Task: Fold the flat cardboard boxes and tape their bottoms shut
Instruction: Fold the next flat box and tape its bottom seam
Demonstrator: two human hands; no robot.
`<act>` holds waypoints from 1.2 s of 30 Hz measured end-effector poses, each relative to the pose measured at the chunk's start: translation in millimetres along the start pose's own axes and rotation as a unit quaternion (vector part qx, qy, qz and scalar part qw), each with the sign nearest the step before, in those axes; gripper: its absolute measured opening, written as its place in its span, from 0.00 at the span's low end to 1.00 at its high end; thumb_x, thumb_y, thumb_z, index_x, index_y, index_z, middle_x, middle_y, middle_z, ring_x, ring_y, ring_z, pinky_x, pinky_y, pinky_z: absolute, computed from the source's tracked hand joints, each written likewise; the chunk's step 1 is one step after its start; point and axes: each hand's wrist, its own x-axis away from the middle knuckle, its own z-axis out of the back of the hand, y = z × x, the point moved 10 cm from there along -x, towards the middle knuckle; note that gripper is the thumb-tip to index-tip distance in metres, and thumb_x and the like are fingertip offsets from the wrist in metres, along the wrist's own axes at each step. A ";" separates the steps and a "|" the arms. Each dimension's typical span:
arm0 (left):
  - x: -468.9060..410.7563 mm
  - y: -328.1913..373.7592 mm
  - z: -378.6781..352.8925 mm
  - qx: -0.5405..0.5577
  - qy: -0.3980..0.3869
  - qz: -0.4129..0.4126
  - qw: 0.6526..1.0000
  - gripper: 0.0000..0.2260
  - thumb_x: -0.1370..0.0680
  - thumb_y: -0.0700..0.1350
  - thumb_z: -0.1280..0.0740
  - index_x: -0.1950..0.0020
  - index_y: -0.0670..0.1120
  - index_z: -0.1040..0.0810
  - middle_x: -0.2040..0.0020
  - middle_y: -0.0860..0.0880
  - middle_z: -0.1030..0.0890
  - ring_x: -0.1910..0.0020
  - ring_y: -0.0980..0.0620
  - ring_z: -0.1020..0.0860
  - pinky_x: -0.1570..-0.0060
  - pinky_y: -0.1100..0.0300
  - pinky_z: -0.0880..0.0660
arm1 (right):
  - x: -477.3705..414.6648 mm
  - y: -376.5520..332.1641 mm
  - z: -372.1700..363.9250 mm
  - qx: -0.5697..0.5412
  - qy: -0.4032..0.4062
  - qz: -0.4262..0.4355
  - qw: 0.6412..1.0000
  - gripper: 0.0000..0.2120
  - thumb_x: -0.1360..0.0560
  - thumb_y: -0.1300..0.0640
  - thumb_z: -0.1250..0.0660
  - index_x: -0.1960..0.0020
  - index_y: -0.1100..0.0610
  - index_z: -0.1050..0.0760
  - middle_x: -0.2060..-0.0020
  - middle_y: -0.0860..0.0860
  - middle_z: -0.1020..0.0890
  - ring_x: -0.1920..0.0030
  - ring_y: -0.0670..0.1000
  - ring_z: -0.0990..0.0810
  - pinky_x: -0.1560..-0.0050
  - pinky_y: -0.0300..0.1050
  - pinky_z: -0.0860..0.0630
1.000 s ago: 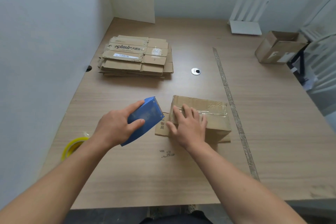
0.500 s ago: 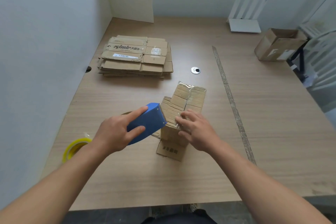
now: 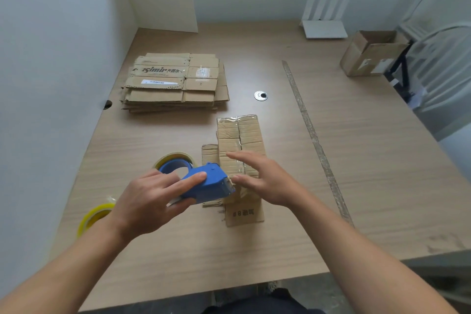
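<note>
One wooden table (image 3: 356,160) filled most of the view, with white walls along its left and far sides. A stack (image 3: 175,84) of flat cardboard boxes lay on its far left part, near the wall. An open box (image 3: 369,58) sat tilted at the far right edge.

Near the middle, just in front of the person, the box (image 3: 244,135) lay with its long side pointing away. Clear tape ran along the seam on top, and loose flaps stuck out at its left and near ends.

The right hand (image 3: 270,181) was spread over the near half of the box, fingers straight and apart. Whether it pressed down could not be told. The left hand (image 3: 150,201) gripped a blue dispenser (image 3: 211,183), fingers curled round its body. The dispenser's front end sat against the near left of the box, just beside the right thumb.

A yellow roll (image 3: 93,216) lay on the table by the left wrist. A small round grommet (image 3: 260,95) sat between the stack and the box.
</note>
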 end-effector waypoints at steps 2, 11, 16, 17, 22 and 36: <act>-0.5 4.3 0.2 0.006 0.001 -0.007 1.000 0.26 0.20 0.53 0.33 0.23 0.54 0.35 0.60 0.53 0.23 0.67 0.51 0.27 0.64 0.56 0.24 | -0.1 -2.7 -3.9 -0.033 -0.001 0.006 0.999 0.23 0.22 0.53 0.31 0.28 0.49 0.28 0.30 0.44 0.27 0.30 0.39 0.33 0.31 0.31 0.39; -3.3 9.7 2.9 0.035 -0.014 -0.006 0.999 0.24 0.21 0.53 0.33 0.26 0.52 0.32 0.61 0.53 0.22 0.66 0.51 0.27 0.65 0.56 0.23 | -3.7 -4.0 6.0 -0.067 0.091 0.003 0.994 0.05 0.23 0.57 0.29 0.52 0.57 0.16 0.48 0.45 0.19 0.45 0.42 0.22 0.42 0.32 0.30; -13.0 -1.7 -2.7 0.097 -0.079 0.065 0.990 0.25 0.24 0.56 0.35 0.28 0.56 0.32 0.60 0.53 0.18 0.65 0.49 0.23 0.66 0.59 0.25 | 3.6 5.5 14.8 -0.021 0.125 -0.028 0.991 0.06 0.24 0.55 0.28 0.55 0.57 0.16 0.50 0.44 0.22 0.43 0.47 0.25 0.40 0.39 0.33; -14.8 -2.8 -6.3 0.115 -0.098 0.076 0.986 0.25 0.24 0.57 0.35 0.27 0.57 0.32 0.56 0.54 0.17 0.63 0.51 0.22 0.64 0.60 0.25 | 5.7 9.5 15.0 -0.014 0.124 -0.038 0.991 0.06 0.23 0.55 0.28 0.55 0.56 0.16 0.50 0.44 0.22 0.42 0.47 0.26 0.40 0.38 0.34; -18.3 -16.6 -28.6 0.186 -0.214 0.161 0.946 0.27 0.27 0.65 0.39 0.28 0.67 0.33 0.47 0.61 0.18 0.60 0.60 0.25 0.58 0.73 0.31 | 25.4 35.5 26.9 -0.020 0.157 -0.106 0.982 0.09 0.23 0.56 0.29 0.58 0.60 0.17 0.52 0.49 0.22 0.47 0.49 0.24 0.43 0.42 0.31; -10.7 -50.4 -60.1 0.202 -0.412 0.313 0.832 0.26 0.36 0.66 0.36 0.37 0.71 0.26 0.43 0.61 0.19 0.46 0.59 0.22 0.43 0.54 0.25 | 48.7 118.0 30.3 -0.025 0.158 -0.238 0.958 0.13 0.21 0.51 0.32 0.64 0.51 0.28 0.57 0.49 0.26 0.56 0.49 0.26 0.54 0.42 0.35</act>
